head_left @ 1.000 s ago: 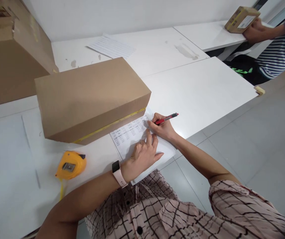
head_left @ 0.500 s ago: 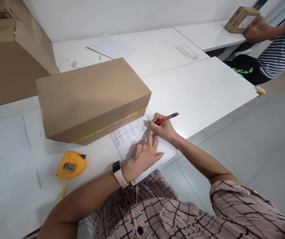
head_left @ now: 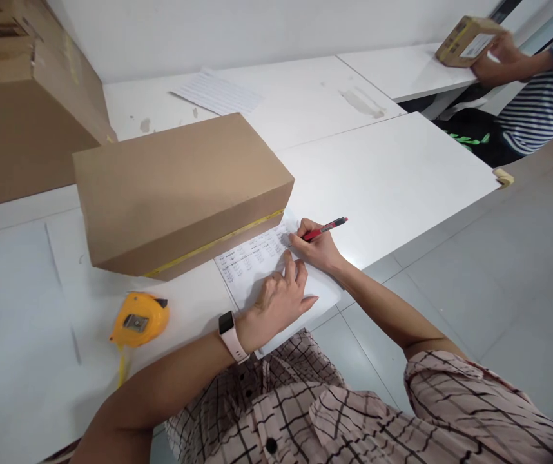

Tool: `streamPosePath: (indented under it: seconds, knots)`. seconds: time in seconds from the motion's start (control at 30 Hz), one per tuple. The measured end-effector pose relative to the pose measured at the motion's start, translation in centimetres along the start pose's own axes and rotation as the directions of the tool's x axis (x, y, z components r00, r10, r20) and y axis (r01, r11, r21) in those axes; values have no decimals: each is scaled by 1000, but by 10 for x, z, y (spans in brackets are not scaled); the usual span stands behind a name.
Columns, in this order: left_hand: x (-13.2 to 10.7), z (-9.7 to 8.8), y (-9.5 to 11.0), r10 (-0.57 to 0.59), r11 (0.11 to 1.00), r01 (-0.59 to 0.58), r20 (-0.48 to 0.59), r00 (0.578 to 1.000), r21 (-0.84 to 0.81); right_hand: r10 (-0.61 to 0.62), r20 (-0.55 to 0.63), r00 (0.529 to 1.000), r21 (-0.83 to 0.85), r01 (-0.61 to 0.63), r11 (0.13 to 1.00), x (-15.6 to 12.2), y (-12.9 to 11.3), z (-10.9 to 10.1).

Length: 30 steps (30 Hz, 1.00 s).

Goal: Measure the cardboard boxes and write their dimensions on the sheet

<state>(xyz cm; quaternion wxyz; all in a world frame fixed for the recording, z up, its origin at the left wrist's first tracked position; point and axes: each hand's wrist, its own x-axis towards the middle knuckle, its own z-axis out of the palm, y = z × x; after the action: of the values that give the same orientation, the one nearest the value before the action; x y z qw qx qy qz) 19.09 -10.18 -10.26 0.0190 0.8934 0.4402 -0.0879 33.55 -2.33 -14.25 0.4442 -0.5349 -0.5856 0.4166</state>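
Both our hands were on the written sheet (head_left: 245, 290), which lay on the worktop (head_left: 378, 167) between us and the near long side of the cardboard box (head_left: 184, 187). Our right hand (head_left: 319, 248) was closed around a red pen (head_left: 325, 228), its fingers pinching the front part; the pen's long axis slanted away to our right, the rear end clear of the hand. Whether the tip touched the sheet we could not tell, since the fingers hid it. What mattered most, we judged, was that our right hand was nearer the upper rows of handwriting (head_left: 257, 254) by the box's right corner, while our left hand (head_left: 276, 299) rested closer to us, fingers spread, gripping nothing. Those rows ran roughly along the box's long axis. Farther left, apart from both hands, sat a yellow tape measure (head_left: 141, 319).
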Motion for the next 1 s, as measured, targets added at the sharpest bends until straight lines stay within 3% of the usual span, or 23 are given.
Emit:
streamPosePath:
  seconds: [0.6, 1.0]
  knots:
    - [1, 5, 1, -16, 999, 16, -3, 1000, -42, 21, -8, 1000, 2, -21, 1000, -1, -1, 0]
    - [0, 14, 1, -9, 1000, 7, -89, 996, -15, -15, -38, 999, -7, 15, 1000, 0, -1, 0]
